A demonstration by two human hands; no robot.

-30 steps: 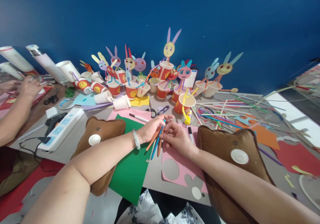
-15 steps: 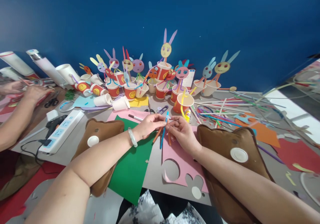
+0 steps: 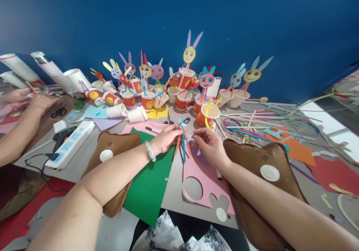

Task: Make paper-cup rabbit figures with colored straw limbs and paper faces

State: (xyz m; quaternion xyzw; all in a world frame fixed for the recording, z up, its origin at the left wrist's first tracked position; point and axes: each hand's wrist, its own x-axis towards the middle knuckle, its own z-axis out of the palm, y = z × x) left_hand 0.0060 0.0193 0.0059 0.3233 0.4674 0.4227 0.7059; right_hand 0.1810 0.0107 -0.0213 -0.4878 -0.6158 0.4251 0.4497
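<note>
My left hand point(image 3: 167, 138), a pale bangle on its wrist, pinches a small bundle of blue and orange pipe cleaners point(image 3: 184, 144) near its top. The stems spread downward over the table like legs. Just right of the bundle, and apart from it, is my right hand point(image 3: 209, 143). Its thumb and forefinger are closed together; whatever is between them is too small to make out. Below the hands lie a green sheet point(image 3: 151, 183) and a pink sheet point(image 3: 206, 176) with shapes cut out.
Rabbit-headed figures stand in paper cups point(image 3: 147, 101) along the blue wall. A pile of coloured sticks point(image 3: 252, 120) lies at right. Brown cushions point(image 3: 259, 183) flank the sheets. A power strip point(image 3: 71, 144) and a glue gun point(image 3: 63, 138) are at left, beside another person's hands point(image 3: 42, 103).
My right hand has come away from the pipe cleaners and moved a little to the right. My left hand keeps hold of the bundle. The camera view has shifted slightly.
</note>
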